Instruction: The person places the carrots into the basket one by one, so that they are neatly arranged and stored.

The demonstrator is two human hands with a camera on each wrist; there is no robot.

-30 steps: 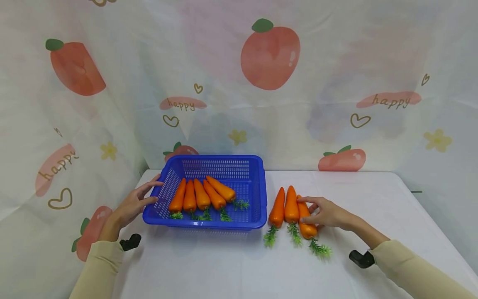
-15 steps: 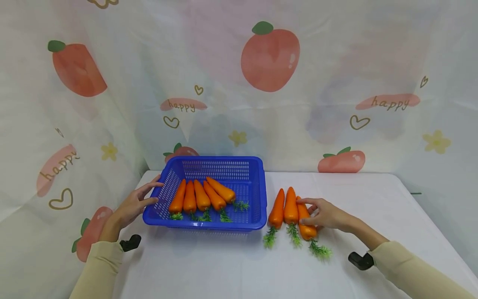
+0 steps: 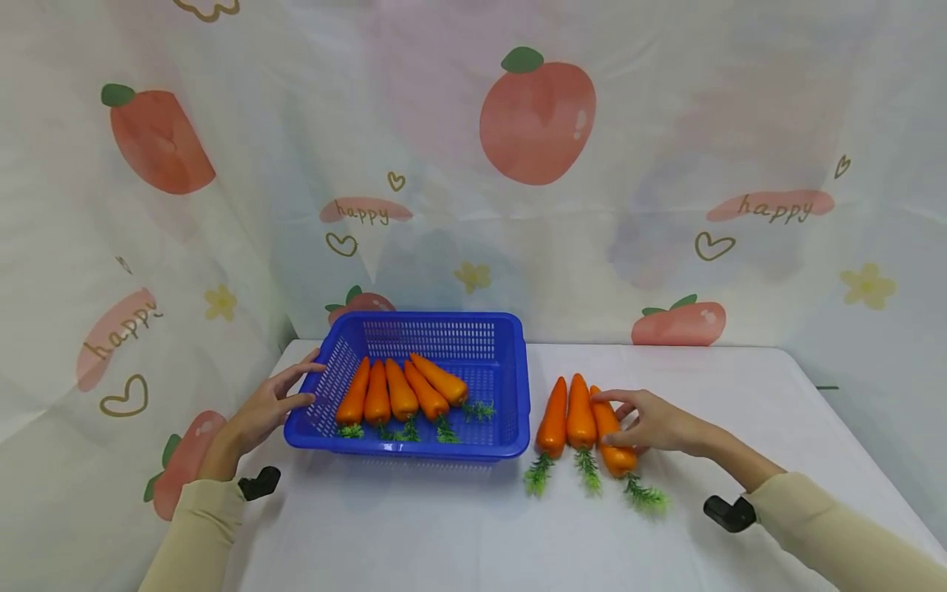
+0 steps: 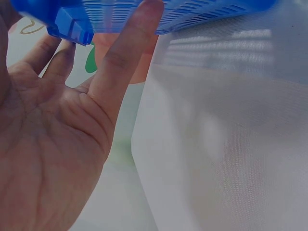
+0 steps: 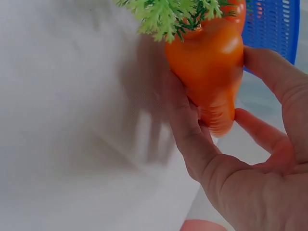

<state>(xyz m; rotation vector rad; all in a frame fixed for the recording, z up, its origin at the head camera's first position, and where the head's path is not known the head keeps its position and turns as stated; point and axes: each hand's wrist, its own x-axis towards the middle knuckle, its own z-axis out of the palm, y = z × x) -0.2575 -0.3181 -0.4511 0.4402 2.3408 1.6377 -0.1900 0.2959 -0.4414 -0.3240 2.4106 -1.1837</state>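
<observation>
My left hand (image 3: 261,411) holds the left side of a blue plastic basket (image 3: 414,446), with spread fingertips at the rim and a digit (image 4: 126,53) against the slotted wall in the left wrist view. Several orange carrots (image 3: 400,390) with leafy green tops lie side by side inside the basket. To its right, my right hand (image 3: 654,423) grips the rightmost of three carrots on the table. That carrot (image 5: 209,62) sits between thumb and fingers in the right wrist view, its green top (image 5: 166,17) pointing away from the palm. Two more carrots (image 3: 580,415) lie just left of it.
A white cloth covers the table (image 3: 459,534), whose back edge meets a fruit-patterned curtain (image 3: 577,247). Another curtain panel (image 3: 59,247) hangs close along the left side. Black wrist mounts (image 3: 731,514) show at both cuffs.
The right hand and its carrot have shifted slightly right, the green top swinging a little right. The two neighbouring carrots have moved slightly. The left hand stays at the basket.
</observation>
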